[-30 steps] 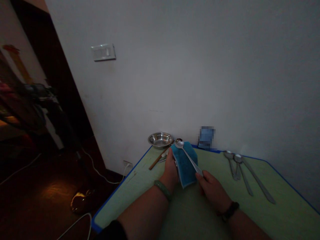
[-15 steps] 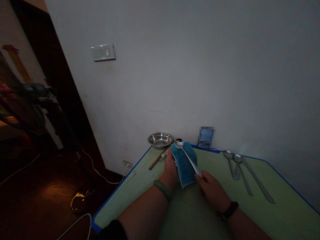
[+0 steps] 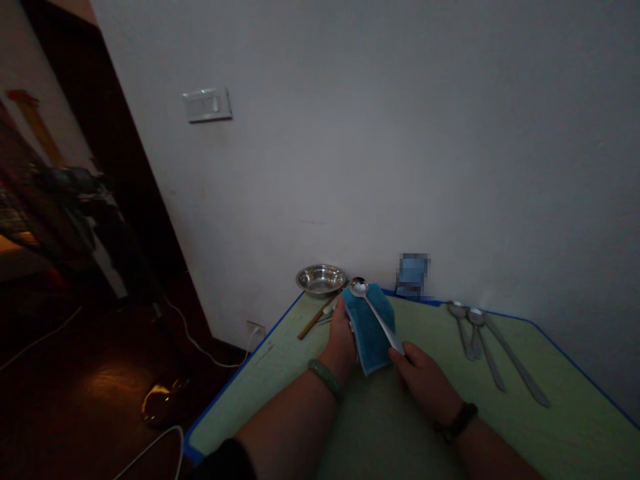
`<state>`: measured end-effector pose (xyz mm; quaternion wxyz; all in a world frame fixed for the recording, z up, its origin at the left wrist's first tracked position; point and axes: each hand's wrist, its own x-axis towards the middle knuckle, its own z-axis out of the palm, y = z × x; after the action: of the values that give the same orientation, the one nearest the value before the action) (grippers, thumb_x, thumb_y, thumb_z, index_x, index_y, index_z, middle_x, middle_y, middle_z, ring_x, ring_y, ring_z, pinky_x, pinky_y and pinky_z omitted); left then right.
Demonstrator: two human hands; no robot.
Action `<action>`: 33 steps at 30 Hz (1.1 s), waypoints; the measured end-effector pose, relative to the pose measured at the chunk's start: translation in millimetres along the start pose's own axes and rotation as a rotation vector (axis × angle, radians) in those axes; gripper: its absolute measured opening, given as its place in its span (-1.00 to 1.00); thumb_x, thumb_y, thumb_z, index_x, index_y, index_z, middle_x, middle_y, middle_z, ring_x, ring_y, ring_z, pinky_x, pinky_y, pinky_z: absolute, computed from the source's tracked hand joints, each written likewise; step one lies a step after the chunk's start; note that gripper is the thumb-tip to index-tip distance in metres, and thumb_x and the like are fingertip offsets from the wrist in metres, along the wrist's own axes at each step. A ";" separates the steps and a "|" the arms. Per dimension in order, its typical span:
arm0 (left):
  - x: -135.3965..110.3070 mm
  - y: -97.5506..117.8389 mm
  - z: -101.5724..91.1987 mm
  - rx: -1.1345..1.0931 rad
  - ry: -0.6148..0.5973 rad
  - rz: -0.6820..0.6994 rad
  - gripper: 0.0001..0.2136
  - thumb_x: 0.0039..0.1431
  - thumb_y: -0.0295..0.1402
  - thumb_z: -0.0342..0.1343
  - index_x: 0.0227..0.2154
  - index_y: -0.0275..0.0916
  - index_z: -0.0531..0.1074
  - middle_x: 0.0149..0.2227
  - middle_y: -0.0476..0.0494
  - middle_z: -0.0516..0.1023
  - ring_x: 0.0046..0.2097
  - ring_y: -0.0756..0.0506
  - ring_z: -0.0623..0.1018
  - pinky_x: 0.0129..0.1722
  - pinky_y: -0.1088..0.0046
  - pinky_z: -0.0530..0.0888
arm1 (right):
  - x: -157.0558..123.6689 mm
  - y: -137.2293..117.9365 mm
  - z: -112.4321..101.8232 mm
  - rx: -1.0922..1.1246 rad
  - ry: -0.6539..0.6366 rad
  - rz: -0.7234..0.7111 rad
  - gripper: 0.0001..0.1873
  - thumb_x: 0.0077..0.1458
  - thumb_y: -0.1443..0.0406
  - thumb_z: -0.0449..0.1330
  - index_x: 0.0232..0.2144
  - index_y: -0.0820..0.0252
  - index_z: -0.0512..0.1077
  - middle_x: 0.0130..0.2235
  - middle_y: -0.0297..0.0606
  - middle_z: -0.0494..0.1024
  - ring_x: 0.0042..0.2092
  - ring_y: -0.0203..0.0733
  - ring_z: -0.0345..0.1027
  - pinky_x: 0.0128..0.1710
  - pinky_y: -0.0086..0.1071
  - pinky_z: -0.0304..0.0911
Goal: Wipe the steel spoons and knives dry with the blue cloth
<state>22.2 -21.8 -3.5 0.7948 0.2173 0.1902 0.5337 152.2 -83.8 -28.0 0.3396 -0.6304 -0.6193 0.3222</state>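
Spoon (image 3: 380, 319) has barely shifted, right hand (image 3: 425, 377) clamped around it, left hand (image 3: 343, 341) gripping blue cloth (image 3: 371, 343).

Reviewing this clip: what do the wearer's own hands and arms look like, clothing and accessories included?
Both are ungloved. The left hand has a smooth, round green bangle at its wrist, with a black sleeve further up the arm. The right hand has a dark bracelet; its detail is too dim to make out.

Single head-worn view, looking forward and down, hands (image 3: 343, 339) and table (image 3: 280, 360) near, wall (image 3: 350, 133) just beyond
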 end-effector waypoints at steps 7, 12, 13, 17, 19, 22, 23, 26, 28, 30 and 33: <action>-0.1 -0.5 -1.0 0.008 -0.017 -0.004 -0.57 -0.03 -0.03 -0.06 -0.54 -0.33 0.46 -0.59 -0.14 0.49 -0.51 -0.09 0.48 -0.28 0.30 0.40 | -0.2 0.4 -0.3 -0.004 -0.002 0.002 -0.68 0.01 0.05 -0.09 -0.55 0.14 0.23 -0.61 -0.43 0.30 -0.55 -0.31 0.15 -0.54 -0.47 0.05; -0.5 -0.1 -0.5 -0.007 -0.022 -0.002 -0.58 0.00 -0.05 -0.09 -0.52 -0.33 0.47 -0.59 -0.14 0.49 -0.53 -0.08 0.47 -0.29 0.29 0.40 | 0.3 0.5 -0.7 -0.006 -0.002 -0.011 -0.67 0.02 0.06 -0.10 -0.55 0.15 0.23 -0.59 -0.41 0.31 -0.54 -0.31 0.16 -0.53 -0.47 0.05; -0.7 0.1 -0.2 -0.008 -0.019 -0.005 -0.57 0.00 -0.04 -0.10 -0.51 -0.33 0.47 -0.60 -0.14 0.49 -0.53 -0.08 0.47 -0.29 0.29 0.41 | 0.5 0.8 -0.7 -0.005 -0.003 -0.011 -0.67 0.02 0.05 -0.10 -0.54 0.15 0.23 -0.59 -0.42 0.31 -0.54 -0.31 0.16 -0.53 -0.47 0.05; -1.1 0.1 0.5 0.015 -0.024 -0.028 -0.55 0.00 -0.02 -0.11 -0.53 -0.33 0.47 -0.58 -0.16 0.50 -0.52 -0.09 0.47 -0.30 0.30 0.41 | 0.2 0.7 -0.7 0.001 -0.015 -0.004 -0.67 0.02 0.05 -0.10 -0.52 0.14 0.24 -0.59 -0.43 0.29 -0.53 -0.31 0.17 -0.51 -0.47 0.06; -0.6 -0.2 -0.3 0.021 -0.032 -0.024 -0.55 -0.01 -0.02 -0.11 -0.54 -0.33 0.47 -0.60 -0.15 0.50 -0.52 -0.09 0.47 -0.30 0.30 0.41 | -0.4 -0.4 -0.9 0.002 -0.013 -0.004 -0.68 0.02 0.05 -0.10 -0.52 0.14 0.24 -0.59 -0.43 0.30 -0.53 -0.31 0.16 -0.51 -0.47 0.05; 0.8 -0.9 -2.1 0.020 -0.042 -0.017 -0.54 0.00 -0.01 -0.12 -0.49 -0.33 0.47 -0.57 -0.16 0.51 -0.50 -0.10 0.48 -0.29 0.28 0.41 | -0.8 -2.2 -1.0 0.001 -0.005 -0.013 -0.68 0.02 0.06 -0.09 -0.53 0.15 0.24 -0.59 -0.43 0.29 -0.53 -0.32 0.15 -0.51 -0.47 0.05; 1.4 -1.0 -2.7 0.020 -0.041 -0.014 -0.53 0.00 -0.01 -0.12 -0.47 -0.34 0.48 -0.54 -0.18 0.52 -0.48 -0.11 0.49 -0.28 0.28 0.41 | -0.7 -2.4 -1.0 0.005 -0.007 -0.012 -0.68 0.02 0.06 -0.09 -0.53 0.15 0.24 -0.59 -0.43 0.29 -0.53 -0.32 0.14 -0.52 -0.47 0.05; 2.7 -1.0 -3.5 0.024 -0.019 -0.015 -0.50 0.00 0.01 -0.14 -0.44 -0.35 0.48 -0.50 -0.21 0.54 -0.44 -0.12 0.50 -0.26 0.27 0.41 | 0.1 -2.1 -0.8 0.009 -0.008 -0.004 -0.67 0.01 0.05 -0.09 -0.54 0.15 0.24 -0.61 -0.43 0.28 -0.53 -0.32 0.15 -0.53 -0.48 0.05; 2.9 -1.0 -3.5 0.028 0.003 -0.011 -0.49 -0.01 0.03 -0.14 -0.42 -0.36 0.48 -0.48 -0.22 0.54 -0.41 -0.14 0.51 -0.24 0.27 0.41 | 0.3 -1.5 -0.6 0.004 -0.004 -0.002 -0.66 0.01 0.05 -0.08 -0.55 0.16 0.24 -0.60 -0.43 0.29 -0.53 -0.32 0.15 -0.53 -0.48 0.05; 2.7 -1.1 -3.3 0.035 0.006 -0.014 -0.47 -0.03 0.05 -0.13 -0.39 -0.36 0.47 -0.46 -0.23 0.54 -0.38 -0.16 0.51 -0.23 0.25 0.40 | 0.2 -1.1 -0.5 0.000 -0.001 -0.007 -0.66 0.00 0.05 -0.08 -0.55 0.16 0.25 -0.59 -0.42 0.30 -0.53 -0.32 0.16 -0.53 -0.47 0.05; 1.6 -1.2 -2.4 0.036 0.000 -0.026 -0.45 -0.04 0.06 -0.14 -0.38 -0.37 0.47 -0.47 -0.24 0.54 -0.37 -0.17 0.51 -0.23 0.24 0.40 | -0.6 -0.7 -0.4 -0.002 0.001 -0.009 -0.66 0.00 0.04 -0.08 -0.55 0.16 0.25 -0.60 -0.43 0.29 -0.54 -0.32 0.16 -0.54 -0.47 0.05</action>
<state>22.4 -20.3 -6.3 0.7976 0.2289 0.2027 0.5199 152.1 -84.3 -27.3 0.3408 -0.6280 -0.6223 0.3198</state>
